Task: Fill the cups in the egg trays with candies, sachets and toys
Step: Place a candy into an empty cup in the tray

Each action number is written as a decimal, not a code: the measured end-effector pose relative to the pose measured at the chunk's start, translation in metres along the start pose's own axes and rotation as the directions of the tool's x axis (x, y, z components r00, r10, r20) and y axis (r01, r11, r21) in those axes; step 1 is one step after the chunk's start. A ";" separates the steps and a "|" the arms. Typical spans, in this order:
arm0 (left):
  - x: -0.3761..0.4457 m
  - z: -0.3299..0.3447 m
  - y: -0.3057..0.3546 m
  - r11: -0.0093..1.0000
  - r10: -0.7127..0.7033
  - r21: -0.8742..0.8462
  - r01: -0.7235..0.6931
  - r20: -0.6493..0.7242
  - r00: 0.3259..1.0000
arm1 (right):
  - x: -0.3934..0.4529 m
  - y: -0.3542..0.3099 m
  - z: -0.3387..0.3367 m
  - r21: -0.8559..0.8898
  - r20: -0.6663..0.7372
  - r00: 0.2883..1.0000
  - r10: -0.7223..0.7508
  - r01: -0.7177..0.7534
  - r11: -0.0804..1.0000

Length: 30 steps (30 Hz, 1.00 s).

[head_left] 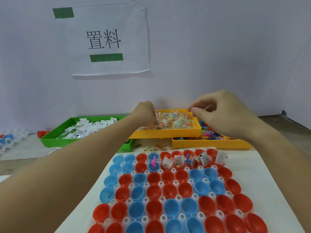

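An egg tray (176, 182) full of red and blue cups lies in front of me. Cups in its far rows hold white sachets (178, 159) and small toys, such as a pink toy (154, 162); the nearer cups are bare. My left hand (145, 113) reaches into the yellow tray (168, 132) of clear candy packets (175, 120), fingers curled down among them. My right hand (222, 113) hovers above the same tray's right end, thumb and forefinger pinched together on what looks like a clear packet.
A green tray (55, 140) of white sachets stands to the left. A second yellow tray (210, 142) with colourful plastic toys sits at the right, partly under my right hand. Loose candy packets (156, 147) lie between the trays. Another egg tray (10, 138) is at far left. A wall with a paper sign (106, 39) rises close behind.
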<state>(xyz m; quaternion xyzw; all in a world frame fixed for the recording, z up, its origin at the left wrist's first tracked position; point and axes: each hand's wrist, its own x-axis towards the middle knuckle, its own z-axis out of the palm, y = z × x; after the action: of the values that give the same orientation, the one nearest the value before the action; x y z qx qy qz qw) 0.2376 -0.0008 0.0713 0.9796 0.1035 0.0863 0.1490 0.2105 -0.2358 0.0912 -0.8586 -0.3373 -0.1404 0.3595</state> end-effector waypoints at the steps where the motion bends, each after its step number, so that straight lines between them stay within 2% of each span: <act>1: -0.002 -0.002 0.002 0.998 -0.002 -0.058 0.001 -0.019 1.000 | 0.000 0.000 0.001 0.005 0.001 1.000 0.001 -0.001 1.000; 5: -0.016 -0.012 0.006 0.951 -0.040 -0.308 -0.006 -0.143 0.989 | 0.000 -0.001 0.003 0.014 0.001 1.000 0.017 -0.017 1.000; 7: -0.028 -0.015 0.007 0.884 -0.085 -0.466 -0.026 -0.216 0.973 | -0.001 -0.002 0.006 0.013 0.001 1.000 0.016 -0.016 1.000; 9: -0.046 -0.017 0.008 0.772 -0.121 -0.634 -0.049 -0.221 0.968 | -0.001 -0.005 0.011 0.029 0.001 1.000 0.015 -0.015 0.999; 12: -0.078 -0.018 0.007 0.546 -0.129 -0.835 -0.068 -0.164 0.978 | -0.003 -0.015 0.022 0.049 0.045 0.999 0.018 -0.020 0.999; 18: -0.124 -0.011 0.007 0.297 -0.070 -0.947 -0.122 -0.149 0.986 | -0.011 -0.041 0.041 0.220 0.161 0.987 -0.016 -0.020 0.975; 20: -0.129 -0.012 0.008 0.278 -0.045 -0.951 -0.132 -0.150 0.988 | -0.012 -0.045 0.042 0.297 0.141 0.990 -0.014 -0.029 0.954; 22: -0.131 -0.015 0.008 0.300 -0.024 -0.943 -0.147 -0.161 0.987 | -0.012 -0.047 0.042 0.340 0.124 0.992 0.003 -0.045 0.939; 30: -0.129 -0.021 0.010 0.497 -0.032 -0.850 -0.176 -0.221 0.975 | -0.013 -0.047 0.037 0.440 0.163 0.974 0.155 -0.213 0.872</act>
<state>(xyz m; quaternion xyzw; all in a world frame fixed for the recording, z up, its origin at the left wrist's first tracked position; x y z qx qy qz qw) 0.1112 -0.0341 0.0764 0.7624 0.0202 0.2339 0.6030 0.1691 -0.1915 0.0839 -0.7858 -0.2989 0.0303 0.5406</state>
